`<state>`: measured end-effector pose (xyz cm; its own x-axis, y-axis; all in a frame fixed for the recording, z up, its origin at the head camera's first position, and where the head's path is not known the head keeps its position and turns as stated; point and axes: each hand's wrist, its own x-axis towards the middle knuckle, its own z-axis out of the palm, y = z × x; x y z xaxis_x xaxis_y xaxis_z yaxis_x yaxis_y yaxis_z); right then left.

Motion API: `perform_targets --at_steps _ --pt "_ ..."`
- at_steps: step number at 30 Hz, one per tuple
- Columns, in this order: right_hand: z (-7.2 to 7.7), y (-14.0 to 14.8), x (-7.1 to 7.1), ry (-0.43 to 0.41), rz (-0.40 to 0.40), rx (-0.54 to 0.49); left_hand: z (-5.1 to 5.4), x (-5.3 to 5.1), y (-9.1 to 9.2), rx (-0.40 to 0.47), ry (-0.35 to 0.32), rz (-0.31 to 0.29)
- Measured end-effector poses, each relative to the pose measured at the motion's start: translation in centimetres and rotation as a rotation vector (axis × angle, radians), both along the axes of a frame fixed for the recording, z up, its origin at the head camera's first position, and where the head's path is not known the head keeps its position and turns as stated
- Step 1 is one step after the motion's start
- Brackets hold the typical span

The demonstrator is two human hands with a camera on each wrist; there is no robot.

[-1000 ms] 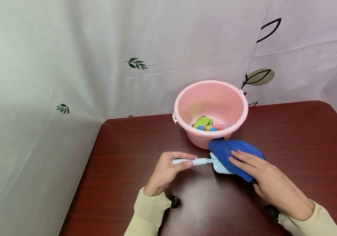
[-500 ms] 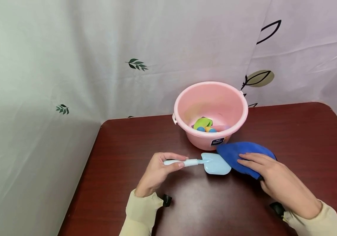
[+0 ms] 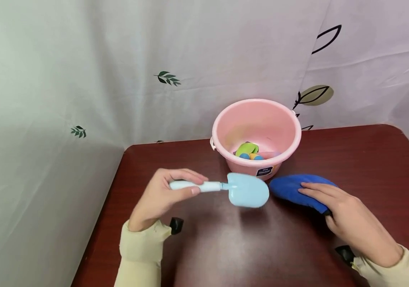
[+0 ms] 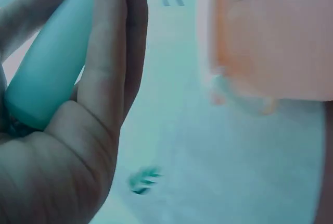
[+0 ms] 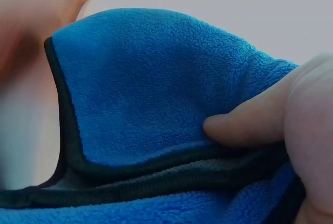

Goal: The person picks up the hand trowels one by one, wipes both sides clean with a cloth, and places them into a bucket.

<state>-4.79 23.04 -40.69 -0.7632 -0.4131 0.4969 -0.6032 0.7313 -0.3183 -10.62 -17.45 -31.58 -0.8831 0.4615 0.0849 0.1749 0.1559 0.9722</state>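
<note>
My left hand (image 3: 166,193) grips the pale handle of a light blue toy shovel (image 3: 248,190), whose blade is raised above the table and points right. In the left wrist view the fingers curl round the handle (image 4: 52,60). My right hand (image 3: 349,217) holds a folded blue cloth (image 3: 294,191) with dark edging. Close up in the right wrist view, the thumb (image 5: 250,127) presses on the fleecy cloth (image 5: 140,83). The shovel blade hangs just left of the cloth, apart from it.
Behind the hands a pink bucket (image 3: 222,153) stands on the dark red table (image 3: 161,159). Green, blue and orange pieces (image 3: 247,149) lie inside it. A pale curtain (image 3: 118,79) with leaf prints hangs behind and to the left.
The shovel has come out from beneath the cloth, moved left and risen with my left hand. My right hand has shifted slightly right, still holding the cloth.
</note>
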Motion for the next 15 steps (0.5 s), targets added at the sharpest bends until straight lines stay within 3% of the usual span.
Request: perform_targets --at_steps 5,8,11,15 --pt "0.3 0.1 -0.1 0.002 -0.032 -0.001 3.9 -1.4 0.6 0.047 0.076 0.082" --pt "0.4 0.1 -0.2 0.005 -0.035 -0.001 5.6 -3.0 1.5 -0.031 0.164 0.129" --pt "0.4 0.2 -0.3 0.006 -0.038 -0.002 6.4 -5.0 2.8 -0.166 0.277 0.134" --pt "0.5 0.4 -0.4 0.002 -0.049 -0.001 6.4 -8.0 5.2 -0.383 0.383 0.115"
